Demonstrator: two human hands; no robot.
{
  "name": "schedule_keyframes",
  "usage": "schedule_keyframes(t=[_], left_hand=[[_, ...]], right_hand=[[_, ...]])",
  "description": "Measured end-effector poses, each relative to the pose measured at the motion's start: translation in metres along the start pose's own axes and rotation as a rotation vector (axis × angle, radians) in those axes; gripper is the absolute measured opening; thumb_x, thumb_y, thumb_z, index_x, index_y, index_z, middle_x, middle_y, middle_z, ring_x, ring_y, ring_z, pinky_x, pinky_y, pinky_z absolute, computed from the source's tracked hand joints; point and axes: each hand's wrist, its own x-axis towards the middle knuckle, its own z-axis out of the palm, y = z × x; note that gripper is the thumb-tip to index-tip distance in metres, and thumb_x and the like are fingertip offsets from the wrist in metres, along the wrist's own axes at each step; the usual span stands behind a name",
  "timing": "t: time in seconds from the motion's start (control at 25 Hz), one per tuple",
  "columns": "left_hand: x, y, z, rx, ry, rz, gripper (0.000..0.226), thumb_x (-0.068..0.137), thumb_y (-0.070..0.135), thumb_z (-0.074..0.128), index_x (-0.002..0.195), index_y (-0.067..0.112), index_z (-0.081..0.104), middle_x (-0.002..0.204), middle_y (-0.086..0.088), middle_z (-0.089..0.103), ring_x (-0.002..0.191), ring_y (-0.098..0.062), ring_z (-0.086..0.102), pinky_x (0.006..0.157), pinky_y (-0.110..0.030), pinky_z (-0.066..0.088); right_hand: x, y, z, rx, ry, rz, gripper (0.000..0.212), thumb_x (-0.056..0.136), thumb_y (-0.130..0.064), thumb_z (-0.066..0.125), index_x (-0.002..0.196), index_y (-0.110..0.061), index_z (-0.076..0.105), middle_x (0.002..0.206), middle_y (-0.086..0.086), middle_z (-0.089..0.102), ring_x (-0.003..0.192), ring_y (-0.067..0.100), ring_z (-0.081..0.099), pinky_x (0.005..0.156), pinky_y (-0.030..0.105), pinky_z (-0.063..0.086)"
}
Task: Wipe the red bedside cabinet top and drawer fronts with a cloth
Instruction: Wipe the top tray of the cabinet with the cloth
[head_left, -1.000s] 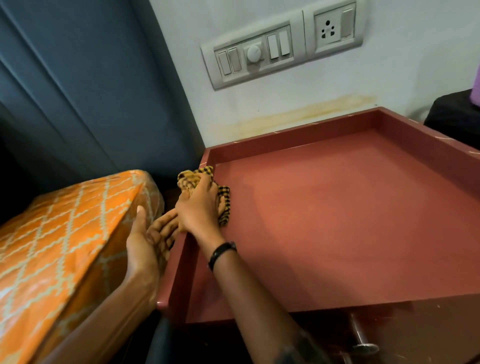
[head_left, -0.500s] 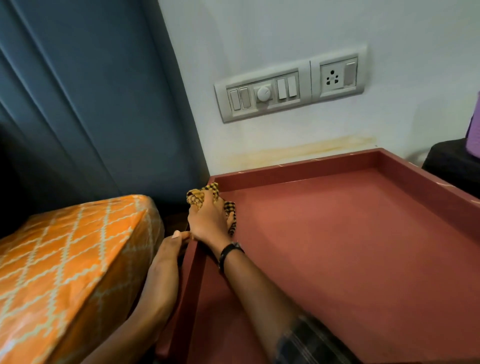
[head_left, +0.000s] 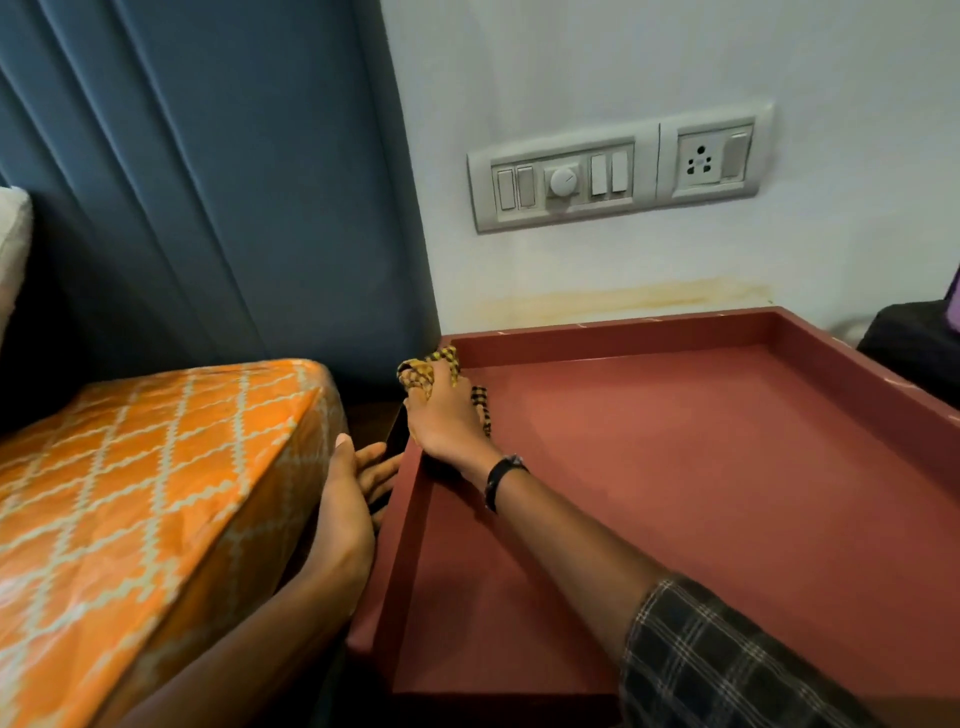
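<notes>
Since half a second ago my left hand (head_left: 345, 501) slid off the rim, fingers spread; right hand (head_left: 444, 415) presses yellow-black checked cloth (head_left: 422, 370) into red cabinet top (head_left: 701, 467) back-left corner.

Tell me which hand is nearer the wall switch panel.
Right. The right hand presses the checked cloth into the cabinet top's back-left corner, below the switch panel. The left hand sits lower, between mattress and cabinet.

One cabinet (head_left: 675, 493), one cloth (head_left: 423, 371), two hands, one switch panel (head_left: 613, 174).
</notes>
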Motion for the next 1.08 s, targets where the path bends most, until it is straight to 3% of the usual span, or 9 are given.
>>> schedule_keyframes(t=[0.2, 0.28, 0.36, 0.44, 0.56, 0.68, 0.76, 0.88, 1.08], left_hand=[[-0.014, 0.004, 0.005, 0.067, -0.023, 0.104, 0.049, 0.097, 0.045, 0.028, 0.129, 0.016, 0.049, 0.119, -0.005, 0.061, 0.095, -0.011, 0.058, 0.07, -0.026, 0.043], [-0.011, 0.001, 0.001, 0.233, -0.013, 0.246, 0.035, 0.093, 0.051, 0.034, 0.114, 0.032, 0.055, 0.115, 0.004, 0.063, 0.104, -0.012, 0.058, 0.081, -0.031, 0.046], [-0.008, 0.0, -0.001, 0.466, -0.025, 0.411, 0.029, 0.091, 0.05, 0.038, 0.11, 0.038, 0.056, 0.109, 0.011, 0.062, 0.112, -0.013, 0.054, 0.095, -0.034, 0.043], [-0.008, -0.001, -0.002, 0.6, -0.045, 0.501, 0.029, 0.096, 0.041, 0.037, 0.117, 0.033, 0.056, 0.107, 0.014, 0.06, 0.112, -0.011, 0.051, 0.096, -0.033, 0.04], [-0.01, -0.002, -0.002, 0.658, -0.068, 0.54, 0.032, 0.097, 0.04, 0.035, 0.121, 0.031, 0.054, 0.113, 0.008, 0.059, 0.115, -0.011, 0.048, 0.097, -0.034, 0.04], [-0.01, -0.002, -0.004, 0.715, -0.084, 0.545, 0.033, 0.096, 0.038, 0.038, 0.125, 0.03, 0.051, 0.116, 0.004, 0.054, 0.115, -0.01, 0.046, 0.096, -0.031, 0.039], [-0.011, -0.002, -0.005, 0.724, -0.089, 0.553, 0.033, 0.096, 0.035, 0.04, 0.126, 0.028, 0.051, 0.117, 0.004, 0.053, 0.115, -0.011, 0.047, 0.098, -0.032, 0.04], [-0.01, -0.003, -0.007, 0.715, -0.084, 0.57, 0.032, 0.095, 0.033, 0.042, 0.125, 0.027, 0.052, 0.119, 0.005, 0.055, 0.116, -0.012, 0.049, 0.097, -0.032, 0.042], [-0.011, -0.003, -0.003, 0.775, -0.072, 0.638, 0.036, 0.094, 0.033, 0.043, 0.128, 0.025, 0.049, 0.123, 0.002, 0.053, 0.116, -0.01, 0.048, 0.096, -0.029, 0.039]], right_hand=[[0.03, -0.009, -0.002, -0.009, 0.124, 0.106, 0.039, 0.092, -0.025, 0.047, 0.13, -0.017, 0.04, 0.138, 0.017, 0.041, 0.126, 0.038, 0.041, 0.109, 0.047, 0.029], [0.039, -0.013, 0.003, -0.02, 0.389, 0.118, 0.039, 0.089, -0.014, 0.051, 0.127, -0.014, 0.045, 0.136, 0.018, 0.045, 0.122, 0.038, 0.045, 0.104, 0.047, 0.033], [0.042, -0.011, 0.004, -0.209, 0.534, -0.039, 0.044, 0.085, -0.008, 0.053, 0.128, -0.015, 0.048, 0.137, 0.018, 0.045, 0.121, 0.037, 0.046, 0.103, 0.049, 0.033], [0.049, -0.009, 0.001, -0.377, 0.393, -0.185, 0.047, 0.087, -0.01, 0.051, 0.133, -0.014, 0.044, 0.142, 0.016, 0.038, 0.124, 0.037, 0.041, 0.106, 0.051, 0.032], [0.062, -0.007, -0.008, -0.355, 0.126, -0.125, 0.046, 0.089, -0.013, 0.05, 0.134, -0.012, 0.041, 0.143, 0.013, 0.031, 0.129, 0.038, 0.033, 0.103, 0.054, 0.035], [0.067, 0.002, -0.028, -0.473, 0.022, -0.138, 0.041, 0.091, -0.01, 0.045, 0.132, -0.009, 0.042, 0.141, 0.013, 0.032, 0.127, 0.04, 0.031, 0.098, 0.055, 0.039], [0.062, 0.018, -0.047, -0.631, 0.066, -0.16, 0.039, 0.092, -0.004, 0.038, 0.13, -0.009, 0.043, 0.14, 0.013, 0.033, 0.124, 0.041, 0.032, 0.092, 0.058, 0.041], [0.052, 0.058, -0.086, -0.819, 0.262, -0.122, 0.039, 0.093, -0.003, 0.032, 0.129, -0.008, 0.044, 0.14, 0.014, 0.034, 0.122, 0.041, 0.033, 0.087, 0.057, 0.044], [0.049, 0.084, -0.117, -0.698, 0.451, 0.167, 0.035, 0.093, -0.009, 0.039, 0.128, -0.01, 0.045, 0.139, 0.013, 0.035, 0.12, 0.04, 0.036, 0.086, 0.051, 0.044]])
